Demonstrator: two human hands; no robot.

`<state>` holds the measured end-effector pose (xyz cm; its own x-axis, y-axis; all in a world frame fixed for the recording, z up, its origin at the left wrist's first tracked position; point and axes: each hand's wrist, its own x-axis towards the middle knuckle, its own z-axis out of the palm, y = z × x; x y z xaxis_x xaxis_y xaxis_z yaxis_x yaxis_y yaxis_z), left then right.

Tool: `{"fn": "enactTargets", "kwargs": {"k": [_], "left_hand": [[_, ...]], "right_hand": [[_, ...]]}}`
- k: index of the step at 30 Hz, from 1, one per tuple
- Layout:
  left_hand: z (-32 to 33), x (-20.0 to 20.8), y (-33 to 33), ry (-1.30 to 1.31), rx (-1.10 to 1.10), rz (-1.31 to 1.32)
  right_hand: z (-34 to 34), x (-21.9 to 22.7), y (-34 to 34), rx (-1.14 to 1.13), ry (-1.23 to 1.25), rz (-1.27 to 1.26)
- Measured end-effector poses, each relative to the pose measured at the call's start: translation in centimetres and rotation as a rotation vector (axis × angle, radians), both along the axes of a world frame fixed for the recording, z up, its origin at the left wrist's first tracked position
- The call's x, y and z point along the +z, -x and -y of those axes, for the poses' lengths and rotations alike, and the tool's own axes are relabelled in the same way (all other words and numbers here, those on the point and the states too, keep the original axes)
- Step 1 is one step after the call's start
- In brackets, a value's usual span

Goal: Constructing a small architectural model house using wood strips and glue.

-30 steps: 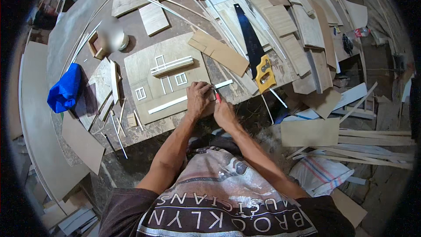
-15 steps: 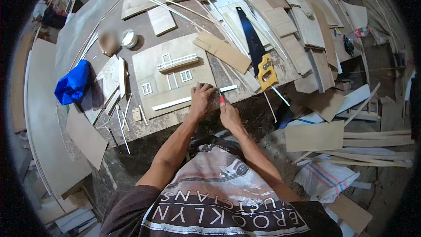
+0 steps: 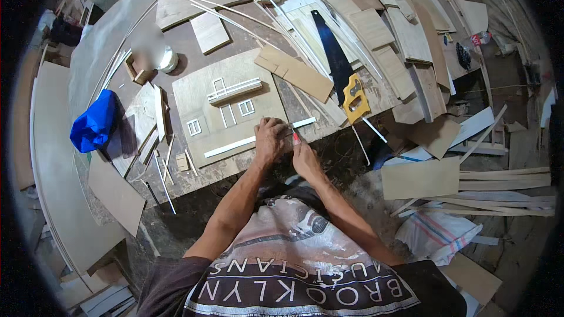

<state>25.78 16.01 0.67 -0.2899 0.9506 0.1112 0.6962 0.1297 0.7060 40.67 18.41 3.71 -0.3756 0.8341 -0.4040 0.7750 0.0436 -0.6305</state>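
A plywood panel (image 3: 226, 114) shaped like a small house front, with white window outlines, lies flat on the workbench (image 3: 117, 41). A long white strip (image 3: 235, 144) runs along its near edge. My left hand (image 3: 270, 141) presses down on the strip's right part at the panel's near right corner. My right hand (image 3: 305, 155) is right beside it, gripping a small red-handled tool (image 3: 295, 138) whose tip meets the strip. The tool's blade is hidden by my fingers.
A handsaw (image 3: 341, 67) with a yellow handle lies to the right of the panel. Plywood offcuts (image 3: 294, 70) and thin sticks cover the far bench. A blue cloth (image 3: 94, 120) sits at the left, a small white pot (image 3: 168, 60) behind it. Boards (image 3: 420, 177) and a striped sack (image 3: 437, 235) lie on the floor.
Both hands stay together at the strip's right end with barely any shift. The view has shifted, so the bench sits further right and lower in the picture.
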Motion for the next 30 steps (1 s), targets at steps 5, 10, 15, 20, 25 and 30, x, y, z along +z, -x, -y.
{"fn": "enactTargets", "kwargs": {"k": [5,10,15,20,25,30], "left_hand": [[0.4,-0.5,0.1,0.030,-0.006,-0.022],[-0.1,-0.2,0.0,0.011,-0.009,0.001],[0.1,-0.4,-0.1,0.019,-0.002,0.029],[-0.2,0.0,0.3,-0.011,-0.011,-0.020],[0.2,0.1,0.0,-0.030,0.010,-0.018],[0.1,-0.4,0.2,-0.018,-0.004,-0.012]], "right_hand": [[0.1,0.8,0.5,-0.004,0.042,0.036],[0.3,-1.6,-0.4,0.008,0.035,0.073],[-0.6,-0.3,0.2,-0.041,0.055,-0.021],[-1.7,1.3,1.7,-0.039,0.142,0.132],[-0.9,2.5,1.7,-0.109,0.074,0.068],[-1.8,0.9,-0.3,0.086,-0.031,0.021]]}}
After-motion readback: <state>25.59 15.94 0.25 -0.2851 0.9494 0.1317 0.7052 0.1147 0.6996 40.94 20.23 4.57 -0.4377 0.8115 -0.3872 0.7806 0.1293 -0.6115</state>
